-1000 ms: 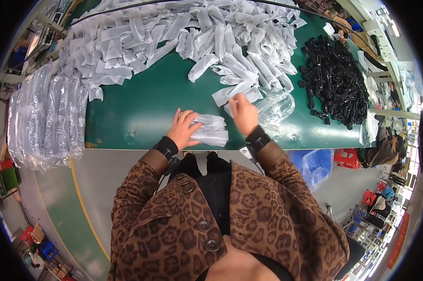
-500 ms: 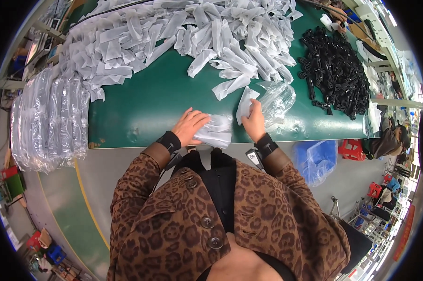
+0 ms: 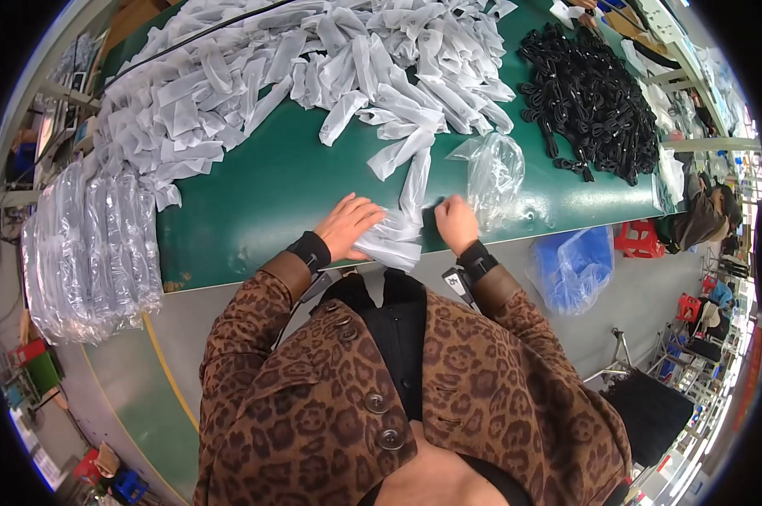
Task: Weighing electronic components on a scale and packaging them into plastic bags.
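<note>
Evidently the packets (image 3: 396, 240) are light and soft: the thin, frosted film creases readily, and one would expect them to slide on each other and on the smooth table (image 3: 271, 185). They look hardly fragile, though the film could probably tear if tugged at a corner; what lies inside cannot be made out. A broad grip across the middle, thumb below and fingers above, would likely keep several together better than a pinch at one end. The small stack lies at the table's near edge, between the hands. The left hand (image 3: 349, 228) is palm down, fingers outstretched over the stack's left end, resting on it rather than clutching. The right hand (image 3: 457, 223) is just beyond its right end, curled into a fist; nothing shows in it, but its inside is hidden. A loose packet (image 3: 414, 185) reaches from the heap (image 3: 195, 93) down to the stack, left of the right hand. A clear bag (image 3: 497, 173) lies near that hand, on its far side.
</note>
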The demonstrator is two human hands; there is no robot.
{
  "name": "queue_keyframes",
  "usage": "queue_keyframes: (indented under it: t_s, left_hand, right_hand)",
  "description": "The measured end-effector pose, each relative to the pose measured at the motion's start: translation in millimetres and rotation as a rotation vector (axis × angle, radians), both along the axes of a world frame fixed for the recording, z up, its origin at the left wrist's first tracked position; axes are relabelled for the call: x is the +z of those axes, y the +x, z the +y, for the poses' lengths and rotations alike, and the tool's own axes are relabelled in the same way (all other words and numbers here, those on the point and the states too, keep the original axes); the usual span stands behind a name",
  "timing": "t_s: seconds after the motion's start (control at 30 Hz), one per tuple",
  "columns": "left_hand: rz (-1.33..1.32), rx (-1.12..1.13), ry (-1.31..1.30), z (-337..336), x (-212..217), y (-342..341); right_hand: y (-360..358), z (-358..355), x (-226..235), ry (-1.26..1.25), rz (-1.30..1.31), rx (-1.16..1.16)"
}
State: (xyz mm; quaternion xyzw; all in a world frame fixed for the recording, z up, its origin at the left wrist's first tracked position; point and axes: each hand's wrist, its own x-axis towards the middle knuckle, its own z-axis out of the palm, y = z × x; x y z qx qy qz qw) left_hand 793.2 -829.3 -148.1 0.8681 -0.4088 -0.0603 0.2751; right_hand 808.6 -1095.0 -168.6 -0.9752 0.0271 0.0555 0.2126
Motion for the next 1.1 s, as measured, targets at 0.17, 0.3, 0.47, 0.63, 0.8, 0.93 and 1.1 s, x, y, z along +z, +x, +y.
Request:
queue_keyframes:
  t_s: [0.17, 0.3, 0.47, 0.63, 0.8, 0.93, 1.1]
  left_hand:
    - [-0.008, -0.069, -0.003, -18, 1, 10]
    - [0.016, -0.134, -0.004, -31, -5, 19]
    - [-0.040, -0.125, -0.054, -40, 7, 25]
    - [-0.090, -0.145, -0.079, -59, 8, 37]
    - [-0.031, -0.159, -0.092, -66, 1, 43]
    - [0.016, -0.168, -0.111, -69, -6, 47]
    - [0.051, -0.102, -0.141, -75, -16, 48]
  right_hand:
    - [7, 26, 19, 0.135, -0.034, -0.095]
    - [15, 12, -4, 0.156, 0.017, 0.046]
    - [8, -27, 1, 0.148, -0.130, 0.163]
    - [-1, -21, 6, 0.280, -0.221, 0.234]
    - [-10, -26, 8, 0.166, -0.255, 0.336]
    - [-10, -32, 20, 0.014, -0.162, 0.453]
    - [-28, -7, 54, 0.132, -0.286, 0.441]
